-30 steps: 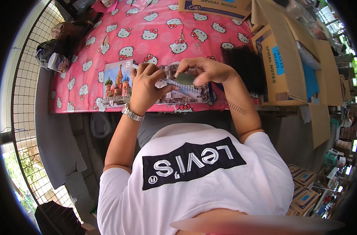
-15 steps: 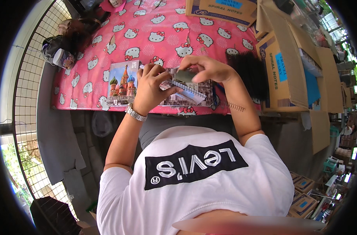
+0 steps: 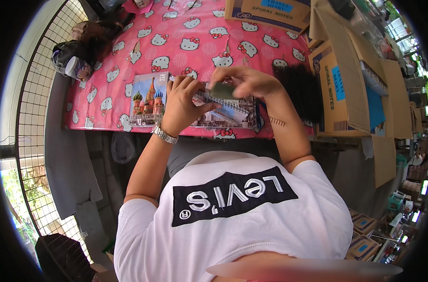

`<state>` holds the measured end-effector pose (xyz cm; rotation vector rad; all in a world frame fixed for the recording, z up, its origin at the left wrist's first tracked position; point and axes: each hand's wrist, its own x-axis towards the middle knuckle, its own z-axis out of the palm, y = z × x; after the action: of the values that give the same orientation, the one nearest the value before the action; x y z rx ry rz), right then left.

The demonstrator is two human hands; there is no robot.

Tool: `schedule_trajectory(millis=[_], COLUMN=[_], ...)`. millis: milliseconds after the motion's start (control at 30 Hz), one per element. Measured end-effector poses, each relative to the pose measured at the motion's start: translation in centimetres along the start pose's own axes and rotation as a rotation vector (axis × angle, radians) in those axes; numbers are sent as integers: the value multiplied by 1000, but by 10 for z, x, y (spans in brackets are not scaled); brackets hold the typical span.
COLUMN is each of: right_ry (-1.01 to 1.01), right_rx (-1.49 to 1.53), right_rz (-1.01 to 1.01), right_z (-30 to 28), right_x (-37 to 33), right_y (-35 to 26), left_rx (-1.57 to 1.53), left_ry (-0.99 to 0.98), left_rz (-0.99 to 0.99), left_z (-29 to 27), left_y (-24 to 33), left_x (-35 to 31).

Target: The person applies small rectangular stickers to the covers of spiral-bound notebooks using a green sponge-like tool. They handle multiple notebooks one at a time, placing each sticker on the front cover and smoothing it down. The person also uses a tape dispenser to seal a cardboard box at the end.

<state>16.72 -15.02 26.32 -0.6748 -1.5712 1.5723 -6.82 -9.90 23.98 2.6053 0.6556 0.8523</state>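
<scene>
My left hand (image 3: pixel 183 101) is closed on a small spiral notebook (image 3: pixel 230 109), its thumb and fingers pinching the left end by the dark wire binding. The notebook is tilted. My right hand (image 3: pixel 251 84) hovers over the binding with curved, motion-blurred fingers; whether they hold anything is unclear. A dark green patch (image 3: pixel 224 90) shows just beneath them. Under the hands lies a greyish printed cover (image 3: pixel 244 121), partly hidden. Left of my left hand lies another spiral notebook (image 3: pixel 148 96) with a colourful domed cathedral on its cover. A dark coil shape (image 3: pixel 277 121) crosses my right forearm.
A pink table cover (image 3: pixel 115 101) with cat faces spans the table. A black bristly heap (image 3: pixel 296 91) sits right of my hand. Open cardboard boxes (image 3: pixel 338 89) stand at the right, another carton (image 3: pixel 270 14) at the back. A white cup (image 3: pixel 77 69) and dark bag (image 3: pixel 63 51) are left.
My right hand and forearm have shifted slightly left, and its fingers have moved over the binding. My left hand stays gripping the notebook. The whole view has shifted slightly.
</scene>
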Motion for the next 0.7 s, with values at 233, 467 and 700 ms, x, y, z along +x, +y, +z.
schedule_trajectory(millis=[233,467,700], right_ry=[85,49,116], right_rx=[-51,22,-505], right_rz=[127,151,214], right_z=[-11,-15,-23], right_x=[11,25,26], right_y=[15,20,13], left_rx=[-196,-236,-397], left_ry=[-16,-117,-169], left_rz=[-84,-172,-159], left_z=[-18,-26,-22], left_y=[-16,-29,-34], left_x=[0,1,8])
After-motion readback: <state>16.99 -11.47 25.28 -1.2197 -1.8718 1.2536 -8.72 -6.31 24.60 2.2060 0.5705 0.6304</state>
